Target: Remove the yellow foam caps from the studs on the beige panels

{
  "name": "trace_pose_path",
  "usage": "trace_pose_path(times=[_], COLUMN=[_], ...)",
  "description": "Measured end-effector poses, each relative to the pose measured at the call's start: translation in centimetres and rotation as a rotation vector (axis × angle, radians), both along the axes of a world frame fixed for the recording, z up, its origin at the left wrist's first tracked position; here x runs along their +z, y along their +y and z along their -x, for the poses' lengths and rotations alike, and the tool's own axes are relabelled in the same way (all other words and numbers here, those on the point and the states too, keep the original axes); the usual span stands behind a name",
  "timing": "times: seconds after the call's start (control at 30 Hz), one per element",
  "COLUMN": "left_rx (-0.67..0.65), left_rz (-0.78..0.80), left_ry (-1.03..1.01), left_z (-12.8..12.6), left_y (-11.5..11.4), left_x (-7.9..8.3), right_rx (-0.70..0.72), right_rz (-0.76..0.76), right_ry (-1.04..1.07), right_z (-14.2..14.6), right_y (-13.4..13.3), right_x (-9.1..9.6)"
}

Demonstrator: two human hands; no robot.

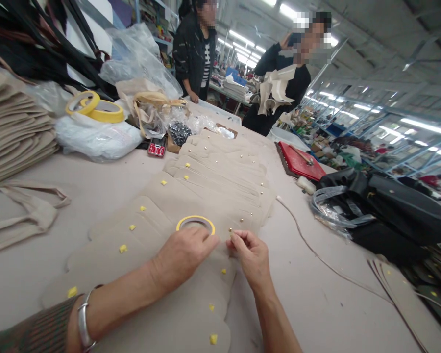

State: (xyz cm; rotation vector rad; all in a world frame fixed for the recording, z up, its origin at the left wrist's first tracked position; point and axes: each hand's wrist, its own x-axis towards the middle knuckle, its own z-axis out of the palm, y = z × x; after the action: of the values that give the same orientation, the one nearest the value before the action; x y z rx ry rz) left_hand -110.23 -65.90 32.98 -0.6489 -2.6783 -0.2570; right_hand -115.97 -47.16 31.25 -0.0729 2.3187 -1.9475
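Observation:
Overlapping beige fabric pieces (161,211) lie fanned out in front of me, some dotted with small yellow tape bits (123,249) and some with small metal studs (241,220). My left hand (187,250) is closed at the near side of a roll of yellow tape (195,217), whose lower part it hides. Close to it on the right, my right hand (250,252) pinches thumb and fingers together beside a metal stud (230,230). Whatever lies between those fingertips is too small to make out.
Stacked beige pieces (14,122) and more yellow tape rolls (106,112) are at left. A red phone-like device (157,147) lies behind. At right are a red pad (301,162), black bags (389,211) and a cord (308,247). Two people stand beyond the table.

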Motion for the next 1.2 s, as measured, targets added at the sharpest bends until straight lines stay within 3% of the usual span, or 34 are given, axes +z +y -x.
trace_pose_path(times=[0.17,0.4,0.57,0.67,0.83,1.03,1.2], left_rx=[-0.014,-0.029,-0.024,-0.027,-0.027,-0.024,-0.032], left_rz=[0.086,-0.023,0.005,0.0,0.001,-0.009,-0.013], left_ry=[-0.121,-0.107,-0.083,-0.082,-0.115,-0.116,-0.105], left_z=[1.2,-0.6,-0.5,-0.4,-0.5,-0.7,-0.7], left_y=[-0.3,-1.0,-1.3,-1.4,-1.5,-1.5,-1.5], left_x=[-2.5,-3.2,-3.8,-3.7,-3.1,-3.0,-3.2], right_rx=[0.038,0.056,0.227,0.241,0.27,0.325,0.356], right_rz=[-0.05,-0.02,-0.174,-0.267,-0.429,-0.637,-0.679], right_ry=[0.007,-0.072,-0.292,-0.342,-0.247,0.02,0.1], right_z=[0.6,1.0,-0.5,-1.6,-2.3,-2.3,-2.3], right_y=[-0.4,0.2,0.5,0.1,-0.4,-0.9,-0.8], right_x=[-1.2,-0.5,0.5,0.6,0.5,0.7,0.7])
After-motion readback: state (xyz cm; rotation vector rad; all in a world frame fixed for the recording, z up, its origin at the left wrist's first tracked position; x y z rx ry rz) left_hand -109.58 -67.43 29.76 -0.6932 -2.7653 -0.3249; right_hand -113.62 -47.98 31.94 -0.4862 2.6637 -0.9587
